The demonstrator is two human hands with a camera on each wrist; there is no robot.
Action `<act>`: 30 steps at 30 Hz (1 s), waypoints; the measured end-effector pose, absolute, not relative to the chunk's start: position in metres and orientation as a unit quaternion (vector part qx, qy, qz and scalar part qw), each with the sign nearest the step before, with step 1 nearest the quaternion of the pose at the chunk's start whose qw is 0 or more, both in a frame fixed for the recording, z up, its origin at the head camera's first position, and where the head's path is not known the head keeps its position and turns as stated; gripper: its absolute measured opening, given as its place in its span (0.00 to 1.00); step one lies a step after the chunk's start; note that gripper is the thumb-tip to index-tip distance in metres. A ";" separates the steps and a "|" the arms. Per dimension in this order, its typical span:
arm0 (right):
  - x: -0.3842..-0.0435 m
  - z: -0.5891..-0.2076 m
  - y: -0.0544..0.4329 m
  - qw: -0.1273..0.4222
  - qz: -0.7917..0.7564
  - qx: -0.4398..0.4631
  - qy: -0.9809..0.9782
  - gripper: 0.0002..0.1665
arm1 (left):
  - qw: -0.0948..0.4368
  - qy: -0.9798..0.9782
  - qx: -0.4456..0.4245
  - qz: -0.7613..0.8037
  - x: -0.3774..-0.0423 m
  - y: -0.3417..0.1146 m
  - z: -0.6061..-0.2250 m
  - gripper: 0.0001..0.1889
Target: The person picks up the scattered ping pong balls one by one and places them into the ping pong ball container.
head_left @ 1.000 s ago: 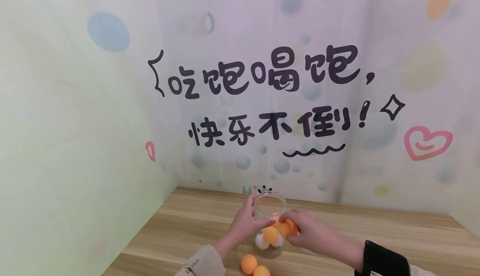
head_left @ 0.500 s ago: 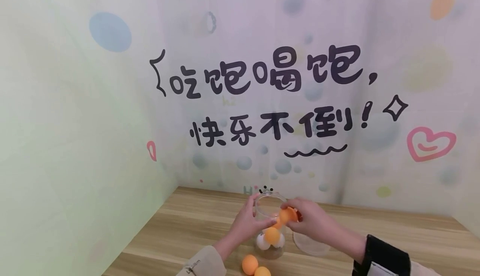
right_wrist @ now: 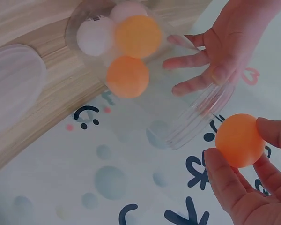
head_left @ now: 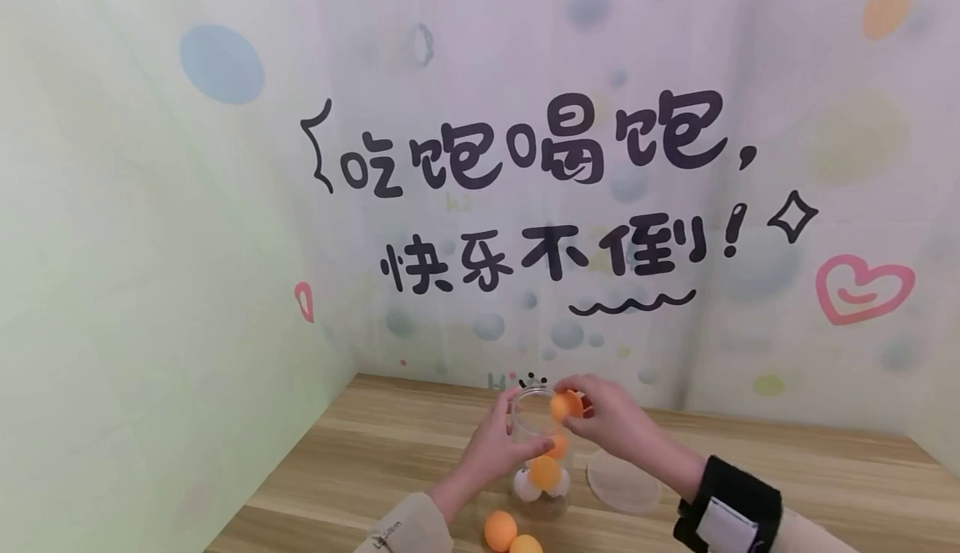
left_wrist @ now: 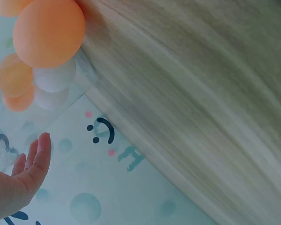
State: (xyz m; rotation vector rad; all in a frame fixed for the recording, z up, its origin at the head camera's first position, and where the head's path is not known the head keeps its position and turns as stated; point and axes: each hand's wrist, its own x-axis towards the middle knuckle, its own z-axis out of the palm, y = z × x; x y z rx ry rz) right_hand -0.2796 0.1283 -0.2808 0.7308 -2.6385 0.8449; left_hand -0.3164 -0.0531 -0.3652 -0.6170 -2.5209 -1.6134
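Backdrop (head_left: 510, 44) reads "吃饱喝饱,快乐不倒!" while right fingers (right_wrist: 220, 176) pinch an orange ball (right_wrist: 240, 140).

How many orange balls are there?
5: one orange ball in the right hand, two orange balls inside the clear jar, two loose balls on the wooden table. Others may lie below the frame.

Front orange ball (head_left: 527, 545) cut by head view's bottom edge; print (right_wrist: 94, 18) on white ball (right_wrist: 94, 38) too small to read.
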 end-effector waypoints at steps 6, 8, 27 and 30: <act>-0.293 -0.285 0.121 0.157 0.309 0.220 -0.912 0.17 | 0.044 -0.822 -0.204 -0.529 -0.317 -0.053 -0.365 0.44; -0.296 -0.287 0.119 0.158 0.313 0.214 -0.912 0.17 | 0.047 -0.822 -0.204 -0.529 -0.317 -0.053 -0.366 0.43; -0.305 -0.299 0.134 0.109 0.308 0.220 -0.919 0.29 | 0.062 -0.830 -0.207 -0.514 -0.319 -0.052 -0.368 0.44; -0.307 -0.304 0.139 0.090 0.318 0.226 -0.917 0.32 | 0.064 -0.829 -0.209 -0.514 -0.319 -0.052 -0.368 0.45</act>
